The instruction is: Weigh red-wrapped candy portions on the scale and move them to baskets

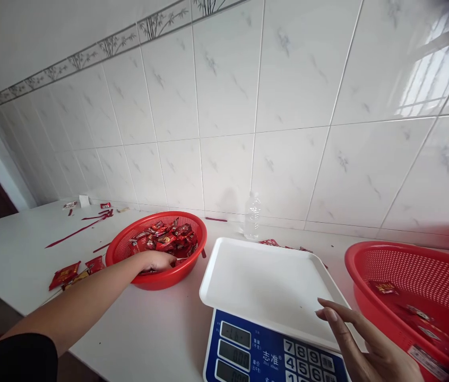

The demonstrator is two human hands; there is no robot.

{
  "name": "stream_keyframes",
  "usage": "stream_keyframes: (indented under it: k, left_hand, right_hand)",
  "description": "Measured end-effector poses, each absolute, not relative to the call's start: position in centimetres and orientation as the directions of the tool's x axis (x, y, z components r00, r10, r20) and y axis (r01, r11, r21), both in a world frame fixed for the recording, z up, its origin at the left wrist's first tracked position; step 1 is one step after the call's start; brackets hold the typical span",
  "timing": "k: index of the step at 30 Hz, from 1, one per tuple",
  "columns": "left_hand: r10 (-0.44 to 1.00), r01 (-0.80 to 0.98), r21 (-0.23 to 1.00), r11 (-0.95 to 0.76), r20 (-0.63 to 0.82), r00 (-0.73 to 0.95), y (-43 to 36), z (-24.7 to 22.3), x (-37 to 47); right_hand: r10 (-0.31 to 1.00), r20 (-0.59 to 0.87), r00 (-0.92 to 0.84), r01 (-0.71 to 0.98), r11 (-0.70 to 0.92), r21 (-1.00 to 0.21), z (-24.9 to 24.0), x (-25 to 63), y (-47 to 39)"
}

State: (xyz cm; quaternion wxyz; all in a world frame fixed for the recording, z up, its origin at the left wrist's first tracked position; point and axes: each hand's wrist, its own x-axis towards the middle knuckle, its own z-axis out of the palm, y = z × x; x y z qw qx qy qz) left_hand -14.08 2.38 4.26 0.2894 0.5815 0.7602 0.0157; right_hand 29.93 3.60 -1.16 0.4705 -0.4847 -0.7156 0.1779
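Note:
My left hand (pixel 160 261) reaches over the near rim of a red plastic basket (pixel 115 249). Its fingers are sunk among small red wrapped packets (pixel 165 241), so what they grip, if anything, is hidden. Over the near right corner of a digital scale (pixel 264 353) hovers my right hand (pixel 362 339), thumb and forefinger stretched out with nothing between them. The scale's white tray (pixel 256 276) has no packets on it. Right of that hand stands a second red basket (pixel 383 254) with a few packets (pixel 419 313) on its bottom.
A clear plastic bottle (pixel 252 216) stands behind the scale by the tiled wall (pixel 228 170). Several red packets (pixel 65 275) lie left of the first basket. Red strips (pixel 77 232) and scraps are scattered at the far left of the white table (pixel 13 249).

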Motion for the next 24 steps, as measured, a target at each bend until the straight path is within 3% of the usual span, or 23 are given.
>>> stream_keyframes:
  k: [4, 13, 24]
  left_hand:
    - [0.907, 0.803, 0.509, 0.309, -0.411, -0.089, 2.6, 4.7, -13.7]
    - [0.977, 0.613, 0.761, 0.21, -0.144, -0.157, 4.0, 9.4, -11.9]
    - [0.944, 0.577, 0.811, -0.091, -0.115, 0.31, 5.7, 9.5, 3.4]
  right_hand:
    - [0.837, 0.54, -0.087, 0.528, 0.498, -0.688, -1.1, 30.1, 3.6]
    - [0.787, 0.615, -0.048, 0.516, 0.546, -0.66, -0.2, 29.2, 3.0]
    - [0.755, 0.656, 0.006, 0.471, 0.576, -0.668, 0.1, 28.6, 2.7]
